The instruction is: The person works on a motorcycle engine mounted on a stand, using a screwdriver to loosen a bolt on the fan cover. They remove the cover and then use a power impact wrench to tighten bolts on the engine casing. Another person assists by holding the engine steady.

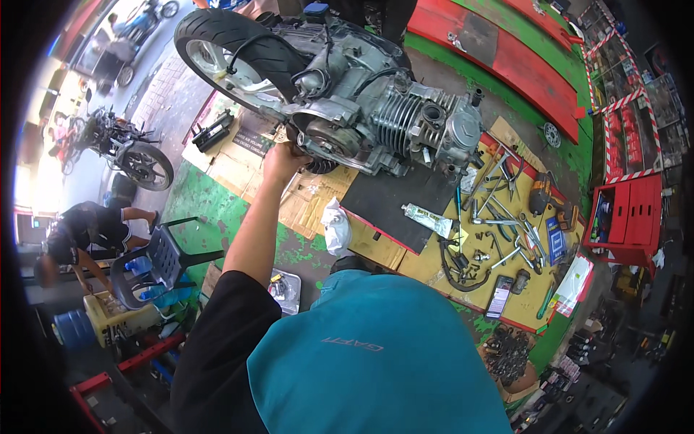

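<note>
A worn, green-painted floor (189, 189) carries long red metal platforms (533, 81) and a dark blue plastic chair (165, 254); at right stand a red metal drawer cabinet (630, 223) and red-and-white-striped shelving (616, 103). Daylight enters from the left.

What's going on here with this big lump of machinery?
A person has their left hand at the lower edge of a finned motorcycle engine, which has a wheel next to it; the fingers are partly hidden, so their grip is unclear. The right hand is out of view. Near the engine lie a black mat, loose hand tools and a smartphone. Off to the left, another person is bending over.
</note>
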The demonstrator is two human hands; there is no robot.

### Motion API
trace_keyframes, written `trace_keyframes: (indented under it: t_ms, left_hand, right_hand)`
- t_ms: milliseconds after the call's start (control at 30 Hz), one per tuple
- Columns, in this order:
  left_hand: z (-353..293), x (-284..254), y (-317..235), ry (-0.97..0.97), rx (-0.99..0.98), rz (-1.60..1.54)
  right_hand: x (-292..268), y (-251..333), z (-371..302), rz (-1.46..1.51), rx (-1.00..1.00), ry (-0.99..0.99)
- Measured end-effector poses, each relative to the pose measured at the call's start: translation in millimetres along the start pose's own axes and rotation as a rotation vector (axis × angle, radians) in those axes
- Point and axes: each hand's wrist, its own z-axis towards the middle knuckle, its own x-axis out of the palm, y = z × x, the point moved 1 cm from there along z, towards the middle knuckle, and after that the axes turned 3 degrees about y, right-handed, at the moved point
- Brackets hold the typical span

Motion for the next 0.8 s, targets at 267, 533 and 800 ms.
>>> trace_keyframes:
  t_ms: [267, 533, 800]
  left_hand:
    - [24.2, 8.0, 36.7, 0.16, 0.106, -0.255]
    - [18.0, 7.5, 34.0, 0.154, 0.102, -0.263]
    - [-9.9, -2.0, -4.9, -0.078, 0.059, 0.099]
  right_hand:
    - [-11.1, 18.1, 14.6, -0.039, -0.035, 0.006]
    - [-8.9, 29.7, 17.8, -0.059, -0.048, 0.005]
    - [-6.4, 31.8, 19.0, -0.069, -0.045, -0.005]
